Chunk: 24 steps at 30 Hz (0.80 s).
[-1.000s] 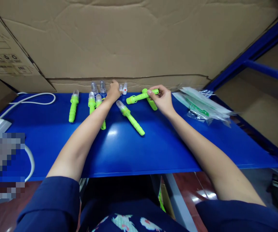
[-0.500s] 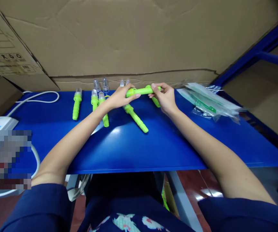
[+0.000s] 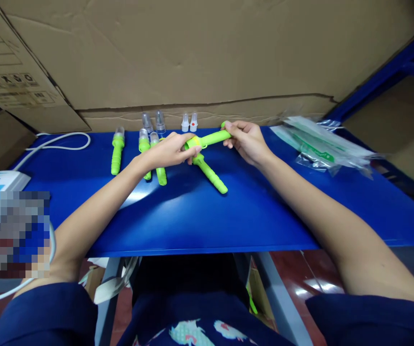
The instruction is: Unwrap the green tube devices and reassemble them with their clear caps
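Between my hands I hold a lime-green tube-shaped light body (image 3: 214, 139), nearly level, its wider yellowish collar to the left. My left hand (image 3: 173, 150) is closed round the collar end, thumb in front. My right hand (image 3: 248, 142) pinches the other end; a small green tip (image 3: 224, 125) shows by its fingertips, and I cannot tell whether it is a separate part. Below my left fingers, another green light (image 3: 210, 177) lies slanted on the blue table, its upper end hidden. Left of that, several green lights with clear domes (image 3: 118, 151) lie in a row, partly behind my left hand.
Two clear caps (image 3: 160, 122) and two small white parts with clear tops (image 3: 193, 123) stand along the back by the cardboard wall (image 3: 207, 53). Plastic bags (image 3: 318, 146) lie at right. A white power strip (image 3: 3, 181) with a cable is at left.
The held light body has tilted, its right end now higher. My left hand has shifted down its collar, uncovering the white parts. The green piece beneath my right hand no longer shows there.
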Tool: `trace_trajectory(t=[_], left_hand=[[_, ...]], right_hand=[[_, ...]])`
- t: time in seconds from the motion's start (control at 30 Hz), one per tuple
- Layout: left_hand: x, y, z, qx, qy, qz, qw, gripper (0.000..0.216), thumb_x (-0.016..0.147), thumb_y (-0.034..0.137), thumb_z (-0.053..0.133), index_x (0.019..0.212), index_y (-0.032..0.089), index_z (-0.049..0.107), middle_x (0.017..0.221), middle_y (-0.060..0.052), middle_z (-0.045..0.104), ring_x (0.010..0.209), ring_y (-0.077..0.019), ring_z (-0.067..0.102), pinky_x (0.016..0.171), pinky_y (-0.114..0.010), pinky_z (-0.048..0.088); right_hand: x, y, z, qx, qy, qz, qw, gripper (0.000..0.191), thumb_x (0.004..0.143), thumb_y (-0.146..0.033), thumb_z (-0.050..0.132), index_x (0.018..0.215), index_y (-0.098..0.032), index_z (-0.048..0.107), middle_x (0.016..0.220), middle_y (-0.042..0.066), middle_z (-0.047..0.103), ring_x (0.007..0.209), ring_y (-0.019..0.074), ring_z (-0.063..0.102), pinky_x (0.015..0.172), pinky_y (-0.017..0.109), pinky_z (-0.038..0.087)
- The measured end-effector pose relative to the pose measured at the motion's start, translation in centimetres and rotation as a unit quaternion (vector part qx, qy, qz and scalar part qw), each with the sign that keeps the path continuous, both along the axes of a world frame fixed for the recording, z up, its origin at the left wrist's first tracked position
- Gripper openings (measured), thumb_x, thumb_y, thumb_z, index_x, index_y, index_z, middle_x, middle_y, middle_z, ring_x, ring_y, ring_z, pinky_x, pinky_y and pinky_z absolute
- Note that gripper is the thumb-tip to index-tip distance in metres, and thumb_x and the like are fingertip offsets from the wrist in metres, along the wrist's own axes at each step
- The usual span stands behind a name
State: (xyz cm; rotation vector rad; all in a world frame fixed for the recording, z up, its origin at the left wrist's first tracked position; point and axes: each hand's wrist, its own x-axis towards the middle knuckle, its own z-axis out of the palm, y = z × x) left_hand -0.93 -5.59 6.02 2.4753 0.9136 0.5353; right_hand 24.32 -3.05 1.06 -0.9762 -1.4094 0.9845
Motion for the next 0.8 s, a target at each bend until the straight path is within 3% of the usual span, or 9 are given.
trace_trajectory(t=[0.17,0.33,0.47,0.53,0.6,0.7,0.8], left_hand=[[-0.1,0.0,-0.4,0.002,0.001,0.005,1.0,0.026,0.099,0.039,0.048,0.099,0.019,0.065,0.072,-0.001,0.076,0.068,-0.0172,0.069,0.07,-0.028,0.049],[0.0,0.7,-1.6,0.03,0.016,0.062,0.997,0.031,0.095,0.033,0.05,0.117,0.016,0.064,0.078,-0.003,0.075,0.074,-0.0204,0.071,0.072,-0.03,0.051],[-0.4,2.2,-2.8,0.113,0.02,0.104,0.988,0.042,0.088,0.023,0.055,0.128,0.014,0.062,0.114,-0.013,0.075,0.104,-0.0282,0.072,0.095,-0.038,0.054],[-0.9,2.8,-3.4,0.137,-0.007,0.094,0.986,0.052,0.087,0.019,0.056,0.138,0.013,0.055,0.134,-0.017,0.067,0.124,-0.0306,0.065,0.11,-0.041,0.049],[-1.4,3.1,-3.9,0.134,-0.046,0.089,0.986,0.059,0.089,0.021,0.058,0.146,0.014,0.045,0.143,-0.018,0.061,0.133,-0.0309,0.061,0.116,-0.043,0.046],[-2.0,3.0,-4.3,0.106,-0.094,0.092,0.986,0.058,0.094,0.029,0.061,0.146,0.02,0.039,0.14,-0.017,0.062,0.122,-0.0277,0.067,0.108,-0.044,0.052],[-2.3,2.5,-4.2,0.101,-0.1,0.112,0.983,0.042,0.096,0.03,0.059,0.135,0.025,0.046,0.128,-0.012,0.065,0.103,-0.0232,0.071,0.097,-0.043,0.057]], right_hand=[[-0.2,0.1,-0.1,0.013,-0.008,-0.016,1.0,0.065,0.066,-0.082,0.081,0.075,-0.022,0.058,0.07,0.002,0.062,0.053,0.0114,0.055,0.043,0.026,0.045],[-0.2,0.1,-0.3,0.016,-0.018,-0.013,1.0,0.064,0.064,-0.08,0.083,0.077,-0.022,0.057,0.065,0.001,0.061,0.049,0.0114,0.055,0.045,0.027,0.048],[-0.5,-0.5,0.2,0.026,-0.042,-0.004,0.999,0.058,0.069,-0.071,0.087,0.081,-0.024,0.056,0.064,0.0,0.061,0.052,0.0137,0.059,0.051,0.03,0.054],[-0.6,-1.1,0.8,0.008,-0.05,0.017,0.999,0.058,0.065,-0.064,0.092,0.085,-0.025,0.055,0.065,-0.001,0.062,0.055,0.0149,0.061,0.052,0.031,0.055],[-0.6,-1.9,1.5,-0.011,-0.054,0.046,0.997,0.063,0.059,-0.058,0.098,0.086,-0.025,0.052,0.069,-0.001,0.066,0.056,0.0149,0.06,0.049,0.03,0.054],[-0.5,-3.0,2.3,-0.014,-0.059,0.083,0.995,0.066,0.055,-0.055,0.1,0.084,-0.025,0.047,0.072,-0.001,0.07,0.051,0.0118,0.057,0.043,0.026,0.047],[-0.5,-3.7,2.6,-0.015,-0.052,0.091,0.994,0.067,0.057,-0.052,0.1,0.084,-0.026,0.045,0.071,-0.001,0.071,0.049,0.0103,0.055,0.04,0.024,0.043]])
